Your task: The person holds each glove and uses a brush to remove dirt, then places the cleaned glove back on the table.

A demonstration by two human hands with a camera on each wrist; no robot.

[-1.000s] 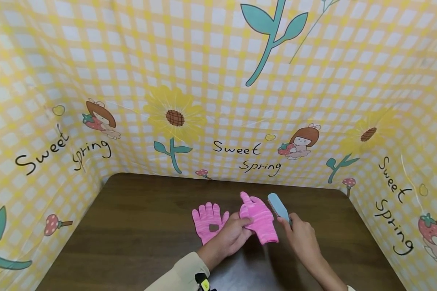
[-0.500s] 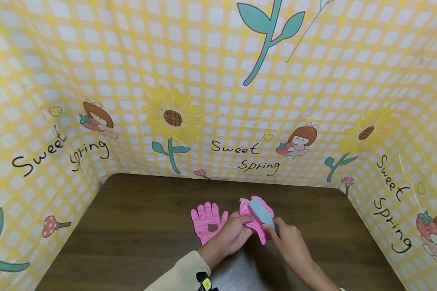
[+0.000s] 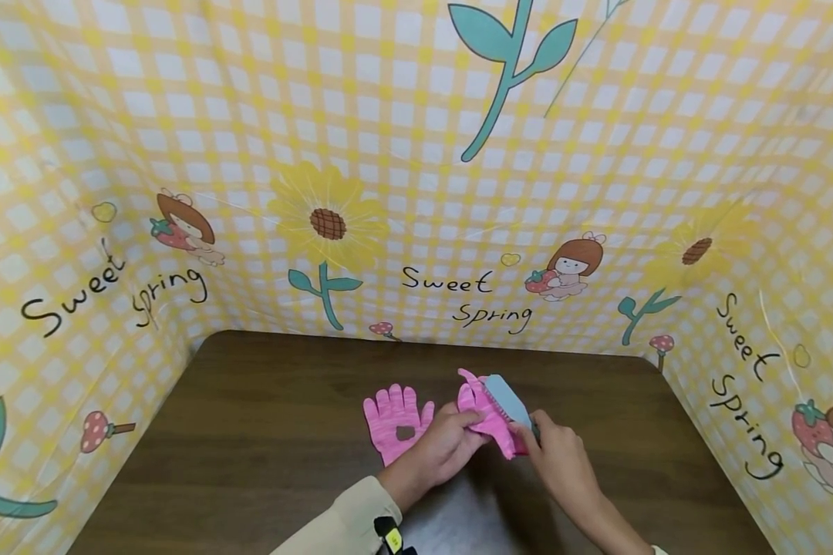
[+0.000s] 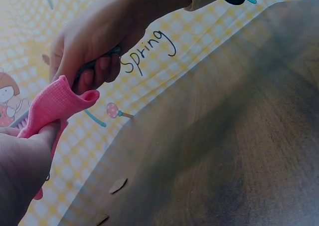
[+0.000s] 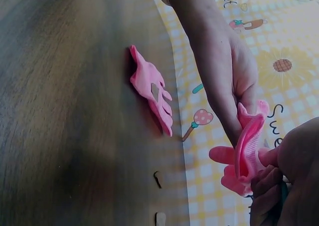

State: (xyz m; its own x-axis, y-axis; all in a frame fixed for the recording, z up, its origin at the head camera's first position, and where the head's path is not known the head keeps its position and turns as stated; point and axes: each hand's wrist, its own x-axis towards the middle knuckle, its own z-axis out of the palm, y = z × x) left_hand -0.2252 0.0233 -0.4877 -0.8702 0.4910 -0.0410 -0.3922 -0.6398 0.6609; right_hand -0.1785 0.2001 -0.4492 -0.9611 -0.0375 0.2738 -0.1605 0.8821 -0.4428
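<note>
My left hand point(image 3: 450, 445) grips a pink knit glove point(image 3: 482, 408), thumb on top, above the table. The glove is creased, its cuff facing me; in the right wrist view the cuff opening point(image 5: 247, 148) gapes. My right hand point(image 3: 561, 461) holds a light blue brush point(image 3: 508, 399) by its dark handle point(image 4: 85, 70), bristles turned toward the glove. The brush head lies along the glove's right side; how firmly it presses cannot be told. A second pink glove point(image 3: 386, 416) lies flat on the table left of my left hand, with a brown patch point(image 3: 406, 433) on it.
The dark wooden table point(image 3: 264, 432) is walled at the back and sides by a yellow checked cloth point(image 3: 416, 193). Small brown pieces point(image 4: 118, 185) lie on the tabletop in the wrist views.
The brush has moved left from beside the glove onto it, then slightly back right. The held glove has folded and bunched under it. The flat glove has stayed put.
</note>
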